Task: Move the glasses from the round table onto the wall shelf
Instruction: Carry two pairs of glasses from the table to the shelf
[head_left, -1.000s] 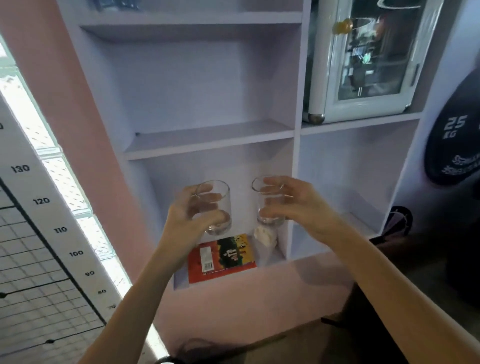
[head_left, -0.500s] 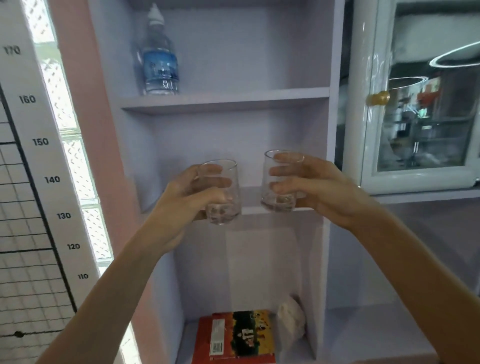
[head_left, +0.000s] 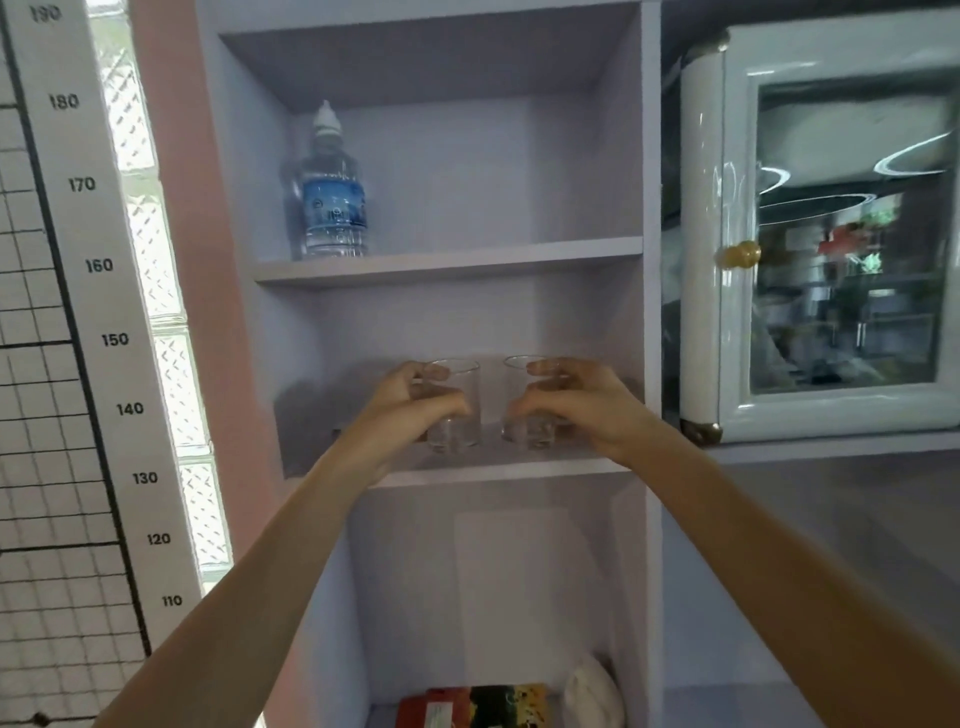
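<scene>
Your two clear glasses stand upright side by side on the middle board of the wall shelf (head_left: 498, 470), close together but apart. Your left hand (head_left: 410, 405) is wrapped around the left glass (head_left: 457, 410), thumb low across its front and fingers near the rim. Your right hand (head_left: 566, 402) clasps the right glass (head_left: 522, 405) the same way. One board up, a water bottle (head_left: 332, 192) stands at the left. A white glass-door cabinet (head_left: 821, 234) sits to the right, and a height chart (head_left: 78, 312) hangs on the left
</scene>
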